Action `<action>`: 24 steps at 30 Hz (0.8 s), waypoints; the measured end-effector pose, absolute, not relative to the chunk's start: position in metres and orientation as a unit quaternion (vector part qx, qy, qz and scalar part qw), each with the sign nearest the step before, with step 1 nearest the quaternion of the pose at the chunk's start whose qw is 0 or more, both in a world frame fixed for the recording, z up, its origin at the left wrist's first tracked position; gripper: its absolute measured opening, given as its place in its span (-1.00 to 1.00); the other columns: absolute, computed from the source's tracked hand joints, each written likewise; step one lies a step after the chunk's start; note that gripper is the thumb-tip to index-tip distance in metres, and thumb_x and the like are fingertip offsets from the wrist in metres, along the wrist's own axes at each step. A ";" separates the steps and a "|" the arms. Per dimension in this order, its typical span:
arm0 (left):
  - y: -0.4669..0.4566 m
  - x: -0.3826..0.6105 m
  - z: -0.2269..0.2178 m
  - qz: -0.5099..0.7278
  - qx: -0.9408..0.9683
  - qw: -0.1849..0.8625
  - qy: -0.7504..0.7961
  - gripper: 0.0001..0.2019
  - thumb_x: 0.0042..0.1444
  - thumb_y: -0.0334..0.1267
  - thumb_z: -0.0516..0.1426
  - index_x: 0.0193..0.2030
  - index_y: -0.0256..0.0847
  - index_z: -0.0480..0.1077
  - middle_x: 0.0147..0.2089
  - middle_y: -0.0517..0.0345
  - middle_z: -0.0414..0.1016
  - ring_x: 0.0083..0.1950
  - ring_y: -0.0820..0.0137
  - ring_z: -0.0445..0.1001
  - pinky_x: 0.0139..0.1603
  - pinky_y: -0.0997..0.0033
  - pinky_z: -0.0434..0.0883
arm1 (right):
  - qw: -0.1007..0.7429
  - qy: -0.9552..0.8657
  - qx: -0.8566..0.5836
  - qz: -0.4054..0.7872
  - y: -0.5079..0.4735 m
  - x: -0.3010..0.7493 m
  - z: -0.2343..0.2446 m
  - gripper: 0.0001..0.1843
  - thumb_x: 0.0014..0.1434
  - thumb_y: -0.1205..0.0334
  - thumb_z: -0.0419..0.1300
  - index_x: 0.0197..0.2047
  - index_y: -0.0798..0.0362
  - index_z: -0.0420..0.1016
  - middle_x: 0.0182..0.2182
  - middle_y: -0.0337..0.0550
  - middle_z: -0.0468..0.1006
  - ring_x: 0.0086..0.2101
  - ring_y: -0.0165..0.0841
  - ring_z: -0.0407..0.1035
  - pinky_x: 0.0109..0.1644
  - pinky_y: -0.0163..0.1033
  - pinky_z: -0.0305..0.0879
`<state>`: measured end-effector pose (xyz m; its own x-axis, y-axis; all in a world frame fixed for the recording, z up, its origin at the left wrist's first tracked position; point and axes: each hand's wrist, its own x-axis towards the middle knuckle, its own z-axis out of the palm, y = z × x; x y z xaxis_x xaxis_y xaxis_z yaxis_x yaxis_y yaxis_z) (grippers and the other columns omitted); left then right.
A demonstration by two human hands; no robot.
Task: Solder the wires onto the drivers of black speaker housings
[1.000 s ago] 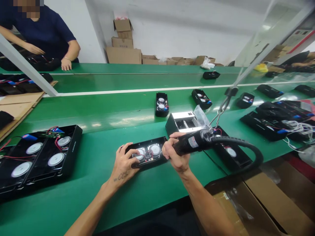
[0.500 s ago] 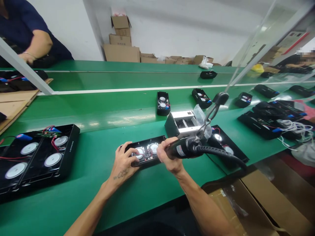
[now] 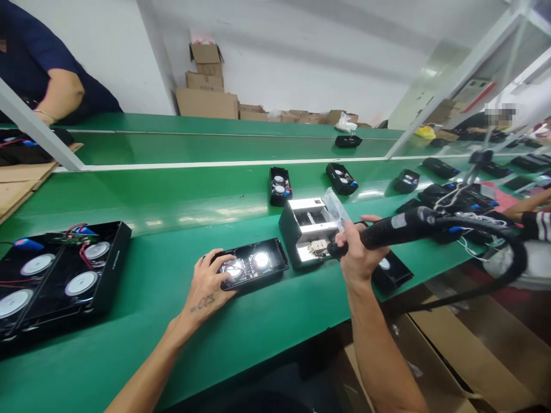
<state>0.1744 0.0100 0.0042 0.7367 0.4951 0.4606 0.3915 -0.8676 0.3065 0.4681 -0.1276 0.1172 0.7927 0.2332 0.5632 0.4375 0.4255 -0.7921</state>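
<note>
Black housing (image 3: 253, 266) left of the metal-topped box (image 3: 312, 232), driver (image 3: 396, 228) right of it

So the housing lies face up just left of the box, two round speakers (image 3: 260, 262) showing. Its long axis runs mostly sideways, with the right end angled a touch farther from the wearer and pointing roughly at the box's left side. Can't tell if there's a sliver of gap there or if they touch.

The left hand (image 3: 210, 279) is the nearer one to the housing, clamped over the end farthest from the box. The right hand (image 3: 360, 252) is just right of the box, fingers wrapped tight round the driver. The driver's front end reaches in at the box's lower front; too small to tell whether the tip touches anything. So from the right-hand grip, the housing is off to the left, past the box's front corner.

Further out: a clear plastic bag (image 3: 336, 205) at the box's back right, two smaller speaker units (image 3: 280, 187) behind the box, a pair of bigger cases (image 3: 60, 272) well to its left, and a co-worker's dark blue sleeve (image 3: 54, 43) way beyond, back left of it. All the bench tops around the box are green.
</note>
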 end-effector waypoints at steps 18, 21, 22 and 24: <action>-0.019 0.177 0.009 0.302 0.903 0.109 0.286 -0.91 0.06 -0.29 0.42 -0.37 -0.04 0.61 0.18 0.13 0.62 0.40 -0.09 0.32 0.33 -0.30 0.28 | 0.751 -0.445 -0.354 0.335 -0.090 0.329 0.103 -0.67 0.31 0.17 0.31 0.03 -0.13 0.25 -0.61 -0.55 0.30 -0.68 -0.50 0.21 -0.55 -0.32 0.24; -0.020 0.177 0.009 0.296 0.903 0.116 0.288 -0.93 0.08 -0.27 0.40 -0.35 0.00 0.64 0.17 0.13 0.63 0.40 -0.10 0.33 0.33 -0.34 0.27 | 0.737 -0.462 -0.360 0.339 -0.083 0.323 0.100 -0.69 0.32 0.19 0.31 0.02 -0.11 0.26 -0.60 -0.54 0.32 -0.67 -0.50 0.22 -0.53 -0.32 0.24; -0.020 0.177 0.009 0.293 0.904 0.118 0.289 -0.93 0.08 -0.27 0.40 -0.35 0.01 0.64 0.17 0.13 0.63 0.40 -0.11 0.33 0.34 -0.36 0.26 | 0.731 -0.467 -0.365 0.338 -0.082 0.323 0.099 -0.70 0.32 0.19 0.30 0.01 -0.10 0.26 -0.61 -0.54 0.33 -0.67 -0.50 0.22 -0.53 -0.32 0.25; -0.019 0.178 0.010 0.287 0.905 0.121 0.289 -0.93 0.07 -0.27 0.41 -0.35 0.01 0.65 0.17 0.13 0.63 0.40 -0.12 0.32 0.35 -0.39 0.25 | 0.721 -0.475 -0.378 0.334 -0.081 0.323 0.096 -0.70 0.32 0.17 0.31 0.00 -0.10 0.25 -0.61 -0.53 0.33 -0.67 -0.49 0.23 -0.53 -0.30 0.26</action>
<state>0.1776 -0.0193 0.0098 0.6683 0.5919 0.4506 0.4528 -0.8042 0.3849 0.3226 -0.0806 0.0959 0.3252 0.8411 0.4323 -0.1219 0.4906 -0.8628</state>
